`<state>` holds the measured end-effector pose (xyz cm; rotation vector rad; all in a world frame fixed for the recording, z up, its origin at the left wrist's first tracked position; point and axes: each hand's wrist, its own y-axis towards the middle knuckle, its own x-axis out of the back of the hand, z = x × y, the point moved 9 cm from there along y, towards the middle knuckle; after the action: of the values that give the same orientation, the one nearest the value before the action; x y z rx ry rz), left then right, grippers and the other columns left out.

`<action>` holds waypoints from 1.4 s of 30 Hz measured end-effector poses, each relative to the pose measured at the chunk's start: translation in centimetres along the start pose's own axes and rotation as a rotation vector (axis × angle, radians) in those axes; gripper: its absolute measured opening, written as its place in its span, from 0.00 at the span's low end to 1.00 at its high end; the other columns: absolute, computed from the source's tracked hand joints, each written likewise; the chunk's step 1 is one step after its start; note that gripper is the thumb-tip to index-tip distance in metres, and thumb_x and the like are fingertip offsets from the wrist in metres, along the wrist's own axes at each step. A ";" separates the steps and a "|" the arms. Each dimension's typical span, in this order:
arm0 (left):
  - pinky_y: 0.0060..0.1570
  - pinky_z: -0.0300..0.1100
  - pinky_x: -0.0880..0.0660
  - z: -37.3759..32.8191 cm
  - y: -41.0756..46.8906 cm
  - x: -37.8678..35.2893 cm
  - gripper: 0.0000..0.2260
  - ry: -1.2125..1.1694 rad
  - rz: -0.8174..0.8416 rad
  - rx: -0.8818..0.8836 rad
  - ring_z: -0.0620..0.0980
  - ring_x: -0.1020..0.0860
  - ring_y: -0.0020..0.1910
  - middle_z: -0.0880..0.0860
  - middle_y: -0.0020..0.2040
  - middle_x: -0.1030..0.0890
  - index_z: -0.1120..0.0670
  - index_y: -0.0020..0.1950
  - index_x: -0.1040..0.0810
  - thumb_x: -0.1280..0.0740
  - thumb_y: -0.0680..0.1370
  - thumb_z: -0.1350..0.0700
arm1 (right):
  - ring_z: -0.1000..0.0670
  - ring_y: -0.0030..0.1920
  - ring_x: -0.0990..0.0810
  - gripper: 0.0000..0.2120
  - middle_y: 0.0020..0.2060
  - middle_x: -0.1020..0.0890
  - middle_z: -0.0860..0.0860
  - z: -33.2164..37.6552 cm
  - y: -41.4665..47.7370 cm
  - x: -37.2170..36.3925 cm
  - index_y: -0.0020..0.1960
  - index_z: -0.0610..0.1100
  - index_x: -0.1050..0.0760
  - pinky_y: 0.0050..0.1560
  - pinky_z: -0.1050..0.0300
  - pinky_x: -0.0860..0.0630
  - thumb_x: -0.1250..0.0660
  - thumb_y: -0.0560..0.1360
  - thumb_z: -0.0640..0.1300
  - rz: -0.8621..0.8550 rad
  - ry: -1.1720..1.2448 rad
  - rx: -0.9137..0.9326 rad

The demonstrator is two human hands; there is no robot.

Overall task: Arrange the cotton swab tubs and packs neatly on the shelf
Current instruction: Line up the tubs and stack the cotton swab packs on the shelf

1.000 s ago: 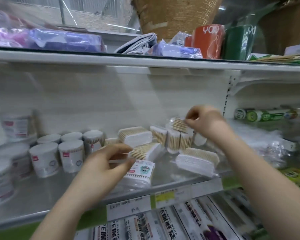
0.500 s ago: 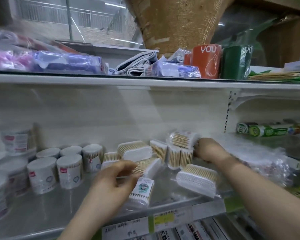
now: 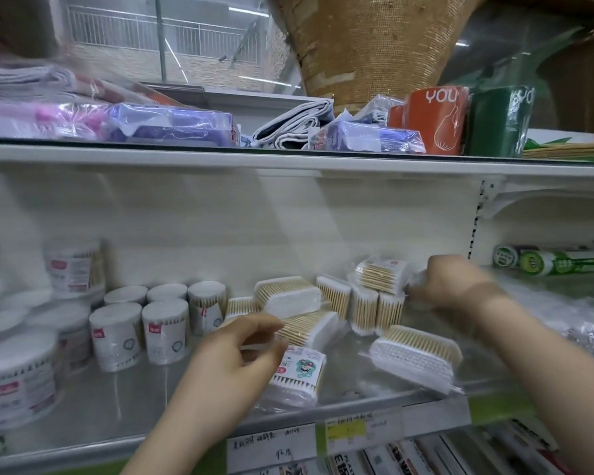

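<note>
On the middle shelf, my left hand pinches the clear wrap of a flat swab pack with a cartoon label near the front edge. My right hand grips the right end of a swab pack lying on top of several upright packs. Two more packs are piled behind my left hand. Another one lies tilted at the front right. Several small round tubs stand in rows to the left.
Large round tubs stand at the far left, one stacked higher. Green-labelled rolls and crinkled clear bags lie on the right. The upper shelf overhangs with wrapped goods and an orange cup. Price tags line the shelf front.
My right hand dropped from above the top pack to its right end. My left hand stayed on the labelled pack. The view tilted upward.
</note>
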<state>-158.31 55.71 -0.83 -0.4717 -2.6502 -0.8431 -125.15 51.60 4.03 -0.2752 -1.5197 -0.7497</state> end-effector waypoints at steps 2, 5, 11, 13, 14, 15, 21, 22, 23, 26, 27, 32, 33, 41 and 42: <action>0.48 0.31 0.25 -0.2 0.1 -0.5 0.06 -0.019 0.017 0.011 0.32 0.21 0.46 0.32 0.46 0.19 0.42 0.46 0.19 0.28 0.72 0.54 | 0.47 0.36 0.24 0.15 0.33 0.24 0.46 -0.5 -0.9 2.9 0.38 0.41 0.27 0.33 0.58 0.30 0.35 0.72 0.54 -0.032 0.029 -0.038; 0.50 0.33 0.24 -0.3 0.2 -1.1 0.07 -0.053 0.017 0.013 0.34 0.20 0.46 0.34 0.45 0.18 0.43 0.45 0.19 0.28 0.72 0.55 | 0.42 0.43 0.23 0.21 0.39 0.22 0.43 -0.7 -2.8 7.5 0.50 0.37 0.28 0.40 0.55 0.27 0.38 0.73 0.57 -0.166 0.054 -0.093; 0.47 0.28 0.25 0.4 0.7 -0.6 0.06 -0.136 -0.023 0.058 0.33 0.20 0.45 0.41 0.45 0.16 0.46 0.46 0.18 0.28 0.73 0.56 | 0.43 0.36 0.19 0.20 0.49 0.20 0.43 2.2 -6.5 6.6 0.61 0.43 0.27 0.35 0.52 0.22 0.34 0.72 0.52 -0.290 0.871 0.035; 0.50 0.31 0.25 0.8 0.6 0.0 0.06 -0.189 -0.057 0.083 0.33 0.20 0.46 0.40 0.46 0.16 0.45 0.47 0.19 0.29 0.73 0.55 | 0.48 0.29 0.25 0.15 0.39 0.22 0.44 4.7 -7.2 3.6 0.57 0.39 0.26 0.26 0.58 0.26 0.34 0.75 0.47 -0.147 1.224 0.035; 0.52 0.36 0.24 1.1 0.5 0.4 0.07 -0.233 -0.078 0.106 0.35 0.20 0.47 0.40 0.46 0.16 0.45 0.48 0.19 0.29 0.73 0.55 | 0.50 0.27 0.28 0.12 0.35 0.24 0.43 6.5 -7.7 2.0 0.55 0.37 0.25 0.24 0.60 0.28 0.36 0.76 0.45 -0.055 1.388 0.032; 0.54 0.41 0.23 1.2 0.3 0.7 0.08 -0.283 -0.094 0.125 0.37 0.19 0.48 0.41 0.47 0.16 0.45 0.49 0.20 0.29 0.72 0.55 | 0.52 0.26 0.29 0.09 0.34 0.25 0.42 8.2 -8.5 0.5 0.52 0.37 0.25 0.23 0.61 0.30 0.37 0.77 0.43 0.045 1.546 0.034; 0.58 0.48 0.23 0.8 -0.5 2.6 0.20 -0.461 -0.170 0.166 0.34 0.20 0.48 0.39 0.52 0.20 0.44 0.60 0.27 0.28 0.69 0.51 | 0.51 0.31 0.23 0.09 0.37 0.18 0.45 17.0 -13.8 -3.9 0.49 0.43 0.24 0.26 0.63 0.26 0.34 0.70 0.44 0.447 2.037 0.126; 0.58 0.48 0.23 0.9 -0.7 3.1 0.20 -0.480 -0.182 0.164 0.35 0.19 0.49 0.39 0.52 0.18 0.46 0.61 0.26 0.28 0.70 0.52 | 0.49 0.35 0.22 0.16 0.40 0.17 0.44 17.8 -14.4 -4.1 0.51 0.43 0.24 0.28 0.61 0.24 0.31 0.65 0.46 0.458 2.073 0.146; 0.58 0.47 0.23 0.8 -0.8 3.3 0.19 -0.502 -0.186 0.152 0.37 0.19 0.50 0.40 0.51 0.17 0.47 0.61 0.25 0.28 0.71 0.55 | 0.48 0.38 0.21 0.23 0.44 0.17 0.42 18.1 -15.0 -4.3 0.53 0.42 0.24 0.30 0.59 0.22 0.27 0.61 0.47 0.449 2.095 0.153; 0.55 0.40 0.22 1.0 -1.5 4.1 0.19 -0.552 -0.230 0.138 0.38 0.19 0.51 0.37 0.50 0.17 0.47 0.61 0.25 0.29 0.72 0.61 | 0.49 0.41 0.16 0.42 0.49 0.16 0.44 19.1 -16.5 -4.3 0.56 0.45 0.24 0.35 0.56 0.21 0.17 0.45 0.55 0.402 2.116 0.180; 0.53 0.38 0.22 1.1 -1.7 4.3 0.21 -0.569 -0.242 0.135 0.37 0.19 0.51 0.35 0.50 0.18 0.46 0.61 0.25 0.29 0.72 0.62 | 0.49 0.42 0.16 0.44 0.49 0.15 0.46 19.3 -16.8 -4.3 0.55 0.47 0.24 0.35 0.56 0.21 0.17 0.42 0.57 0.369 2.114 0.187; 0.53 0.35 0.23 0.8 -2.4 4.5 0.23 -0.649 -0.236 0.119 0.37 0.20 0.54 0.39 0.54 0.18 0.48 0.64 0.28 0.31 0.72 0.63 | 0.47 0.44 0.15 0.45 0.51 0.16 0.47 19.9 -18.1 -3.9 0.54 0.49 0.25 0.36 0.57 0.20 0.17 0.39 0.59 0.279 2.102 0.205; 0.55 0.36 0.23 0.7 -2.6 4.6 0.24 -0.670 -0.234 0.116 0.38 0.20 0.55 0.40 0.56 0.18 0.48 0.65 0.28 0.30 0.71 0.61 | 0.46 0.45 0.15 0.46 0.51 0.16 0.47 20.0 -18.3 -3.8 0.54 0.48 0.26 0.36 0.57 0.20 0.18 0.40 0.60 0.271 2.095 0.212; 0.55 0.41 0.22 -0.1 -3.8 4.7 0.22 -0.747 -0.246 0.079 0.47 0.19 0.57 0.49 0.55 0.16 0.53 0.61 0.28 0.31 0.67 0.57 | 0.48 0.49 0.16 0.32 0.51 0.15 0.49 19.8 -20.1 -3.2 0.50 0.52 0.24 0.41 0.57 0.19 0.18 0.49 0.58 0.184 2.064 0.271; 0.52 0.39 0.22 0.0 -4.0 4.4 0.23 -0.720 -0.226 0.080 0.47 0.19 0.56 0.49 0.54 0.16 0.51 0.61 0.28 0.31 0.67 0.57 | 0.49 0.48 0.16 0.28 0.50 0.15 0.50 19.7 -20.1 -3.2 0.50 0.50 0.25 0.42 0.56 0.18 0.20 0.54 0.55 0.182 2.036 0.274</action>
<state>-163.83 53.56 -1.02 -0.5384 -3.4365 -0.7164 -152.44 49.18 -3.35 0.4918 0.3691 -0.2994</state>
